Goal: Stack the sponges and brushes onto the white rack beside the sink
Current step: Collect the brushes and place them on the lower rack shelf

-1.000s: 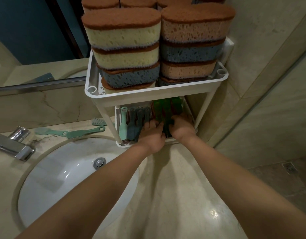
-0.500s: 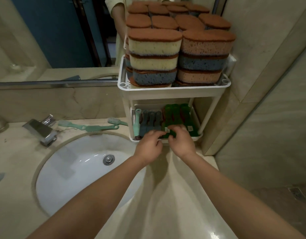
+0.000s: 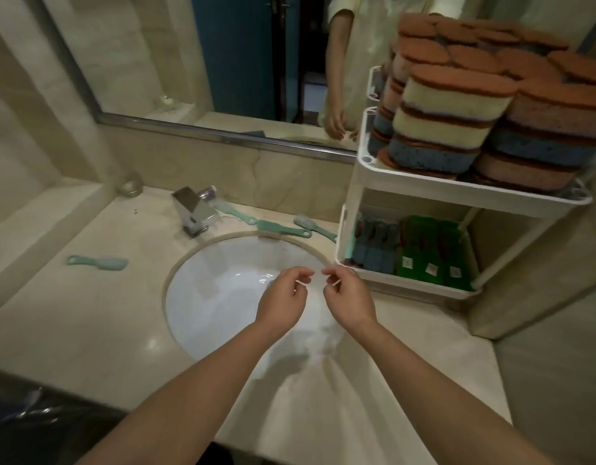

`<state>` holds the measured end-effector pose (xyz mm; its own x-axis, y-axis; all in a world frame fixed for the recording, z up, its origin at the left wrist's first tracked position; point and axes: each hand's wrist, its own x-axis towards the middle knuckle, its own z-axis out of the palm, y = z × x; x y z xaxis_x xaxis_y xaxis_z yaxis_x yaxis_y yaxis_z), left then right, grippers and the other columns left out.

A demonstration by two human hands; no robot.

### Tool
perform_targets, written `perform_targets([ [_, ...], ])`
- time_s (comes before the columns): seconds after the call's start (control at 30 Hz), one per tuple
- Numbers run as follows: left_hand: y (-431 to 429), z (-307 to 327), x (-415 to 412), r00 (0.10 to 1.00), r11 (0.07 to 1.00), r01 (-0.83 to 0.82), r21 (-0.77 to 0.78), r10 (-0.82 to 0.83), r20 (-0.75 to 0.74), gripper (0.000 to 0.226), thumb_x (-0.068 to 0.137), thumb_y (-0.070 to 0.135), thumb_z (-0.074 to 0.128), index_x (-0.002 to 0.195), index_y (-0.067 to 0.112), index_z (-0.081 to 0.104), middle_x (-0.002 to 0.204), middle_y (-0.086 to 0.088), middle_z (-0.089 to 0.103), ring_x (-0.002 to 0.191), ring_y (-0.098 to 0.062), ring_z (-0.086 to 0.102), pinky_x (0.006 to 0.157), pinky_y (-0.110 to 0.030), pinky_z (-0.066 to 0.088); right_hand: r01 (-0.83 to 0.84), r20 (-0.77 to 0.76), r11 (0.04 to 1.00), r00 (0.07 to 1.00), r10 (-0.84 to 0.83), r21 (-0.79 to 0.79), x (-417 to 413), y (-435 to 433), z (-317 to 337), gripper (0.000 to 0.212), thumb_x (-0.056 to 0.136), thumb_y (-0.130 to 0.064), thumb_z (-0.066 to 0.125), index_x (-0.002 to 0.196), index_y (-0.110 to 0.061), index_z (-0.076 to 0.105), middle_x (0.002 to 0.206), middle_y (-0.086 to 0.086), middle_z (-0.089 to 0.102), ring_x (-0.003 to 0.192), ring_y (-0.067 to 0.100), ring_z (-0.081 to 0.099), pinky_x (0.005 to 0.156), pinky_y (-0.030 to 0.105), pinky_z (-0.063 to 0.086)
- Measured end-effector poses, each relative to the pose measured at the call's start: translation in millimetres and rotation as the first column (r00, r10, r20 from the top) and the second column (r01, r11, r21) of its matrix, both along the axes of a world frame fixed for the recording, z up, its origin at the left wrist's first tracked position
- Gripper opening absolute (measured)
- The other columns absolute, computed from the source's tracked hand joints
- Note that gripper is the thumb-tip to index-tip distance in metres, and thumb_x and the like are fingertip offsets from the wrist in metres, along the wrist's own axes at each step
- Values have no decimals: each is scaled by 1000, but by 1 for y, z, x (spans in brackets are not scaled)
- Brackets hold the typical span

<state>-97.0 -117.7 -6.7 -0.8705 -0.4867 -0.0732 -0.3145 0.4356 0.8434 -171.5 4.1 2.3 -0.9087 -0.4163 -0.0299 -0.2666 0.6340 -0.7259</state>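
At the far left, one mint brush (image 3: 98,263) lay alone on the counter (image 3: 72,313), well apart from the rest. Right of the tap (image 3: 194,211), three more mint brushes (image 3: 283,228) lay along the back edge behind the sink (image 3: 209,297). The left hand (image 3: 281,302) and right hand (image 3: 348,297) hovered side by side over the basin's right rim. Both had loosely curled fingers grasping nothing, and their fingertips nearly met. The white rack (image 3: 457,193) stood at the right, in the wall corner. Its top shelf held sponges (image 3: 457,119) in yellow, blue and pink stacks well above the rim. Its bottom shelf held grey-blue brushes (image 3: 373,246) at the left and green pieces (image 3: 431,253) with small labels at the right. The widest stretch of counter ran from the rack's foot to the near edge.
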Motion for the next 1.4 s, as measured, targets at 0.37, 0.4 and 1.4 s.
perform_targets([
  [0.37, -128, 2, 78, 974, 974, -224, 15, 223, 29, 38, 90, 12, 42, 105, 45, 57, 104, 23, 61, 93, 6, 58, 79, -25, 51, -236, 93, 970, 966, 240, -52, 47, -143, 0, 33, 87, -10, 47, 109, -30, 62, 106, -11, 56, 84, 4, 57, 79, 30, 49],
  [0.4, -141, 2, 85, 970, 970, -241, 16, 240, 34, 38, 91, 13, 42, 104, 46, 57, 104, 24, 61, 94, 6, 58, 79, -25, 51, -247, 99, 967, 963, 252, -59, 52, -157, 0, 34, 87, -10, 47, 110, -28, 63, 106, -10, 57, 83, 4, 57, 80, 29, 47],
  [1.4, -428, -55, 168, 923, 970, -78, -229, 156, 350, 57, 93, 7, 43, 147, 21, 34, 151, -2, 38, 137, -19, 36, 111, -31, 31, -428, 134, 875, 903, 408, 228, 111, -458, -81, 36, 80, -30, 61, 116, -23, 63, 111, 1, 49, 103, 22, 54, 75, 34, 50],
])
